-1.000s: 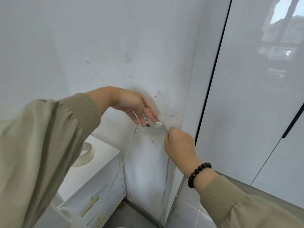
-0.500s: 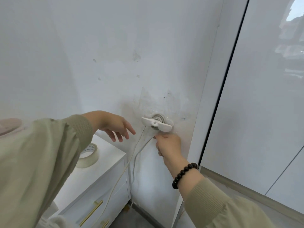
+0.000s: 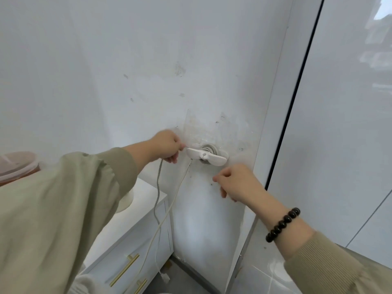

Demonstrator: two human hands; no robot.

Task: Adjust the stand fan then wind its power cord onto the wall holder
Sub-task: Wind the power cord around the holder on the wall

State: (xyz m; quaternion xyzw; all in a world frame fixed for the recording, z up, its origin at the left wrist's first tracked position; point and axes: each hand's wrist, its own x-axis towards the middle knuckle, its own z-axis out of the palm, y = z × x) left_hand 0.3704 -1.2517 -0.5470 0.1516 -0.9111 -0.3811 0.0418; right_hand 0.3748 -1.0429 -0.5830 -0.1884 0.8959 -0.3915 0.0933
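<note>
1. A scuffed white wall [image 3: 127, 81] meets a glossy panel [image 3: 339, 145] at a corner, with a white cabinet [image 3: 135, 240] standing below.
2. The person's left hand [image 3: 167, 146], open and off the cord half a second ago, has moved up level with the wall holder [image 3: 206, 155] and is now pinched shut on the power cord [image 3: 158, 198] just beside the holder's left wing.
3. The right hand [image 3: 235, 183], which held the cord directly under the holder, has dropped clear, fingers loosely curled and holding nothing visible.
4. The handover suggests another loop is about to go round; several turns already sit on the hub.
5. Two strands hang down past the cabinet; the plug [image 3: 165, 277] dangles near the floor.
6. The fan itself is out of frame, and the left fingertips' exact hold is hard to make out.
</note>
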